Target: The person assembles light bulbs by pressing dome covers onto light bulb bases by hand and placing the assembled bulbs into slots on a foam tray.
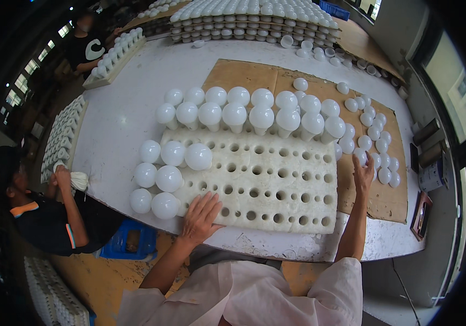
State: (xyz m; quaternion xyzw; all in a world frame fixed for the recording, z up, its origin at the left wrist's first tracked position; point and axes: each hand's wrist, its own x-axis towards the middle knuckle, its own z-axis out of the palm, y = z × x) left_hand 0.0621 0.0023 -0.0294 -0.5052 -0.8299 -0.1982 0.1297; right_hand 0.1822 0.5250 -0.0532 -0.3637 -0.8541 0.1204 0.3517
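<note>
A white foam tray with rows of round holes lies in front of me. White light bulbs stand globe-up in its two far rows, and several more fill its left end. My left hand rests on the tray's near left part, fingers stretched out and holding nothing. To the right of the tray, my right hand has its thumb and fingers around a white bulb among loose ones on brown cardboard. The underside of that bulb is hidden.
Stacked layers of white globes stand at the table's far side, with loose white domes beside them. A person works at the left near a filled tray; another person stands farther back. A blue crate is below the table edge.
</note>
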